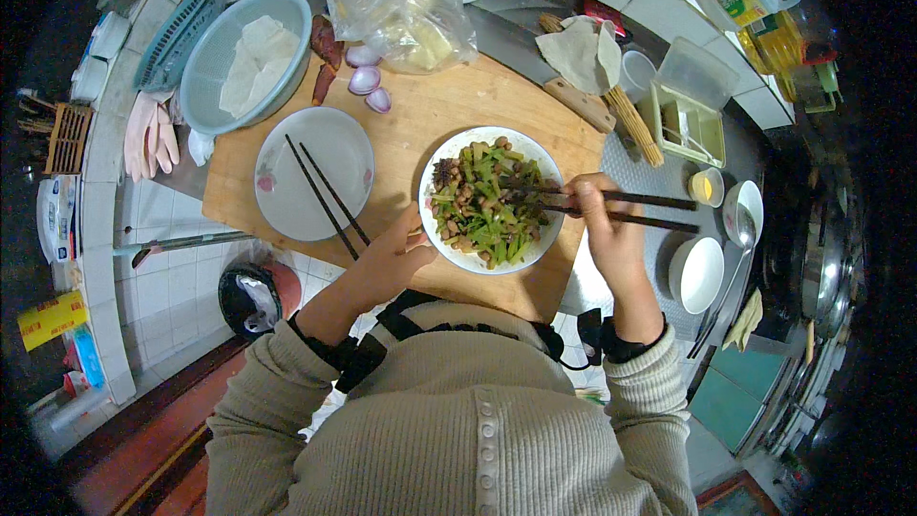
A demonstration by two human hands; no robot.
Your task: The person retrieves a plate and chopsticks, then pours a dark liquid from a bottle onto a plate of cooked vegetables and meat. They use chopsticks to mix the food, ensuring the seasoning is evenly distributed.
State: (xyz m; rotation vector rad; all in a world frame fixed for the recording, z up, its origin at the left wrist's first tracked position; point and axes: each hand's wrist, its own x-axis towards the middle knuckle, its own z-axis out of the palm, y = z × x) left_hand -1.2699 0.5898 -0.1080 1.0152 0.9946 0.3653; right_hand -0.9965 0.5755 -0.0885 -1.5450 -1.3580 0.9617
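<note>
In my right hand (605,218) is a pair of dark chopsticks (652,211), whose tips reach into the food at the plate's right side. The white plate (438,252) stands on a wooden cutting board (408,125) and holds chopped green vegetable with peanuts (491,204). My left hand (397,247) is at this plate's left rim, fingers spread and holding nothing; whether they touch the rim is unclear. To the left, another white plate (308,158) with a floral pattern bears a second pair of dark chopsticks (315,186), their lower ends near my left hand.
Behind lie peeled shallot pieces (364,79), a plastic bag (415,29) and a blue basket (286,79). A wooden knife handle (580,104) crosses the board's back right edge. On the right are white bowls (696,276), a ladle (745,229) and a seasoning box (688,147).
</note>
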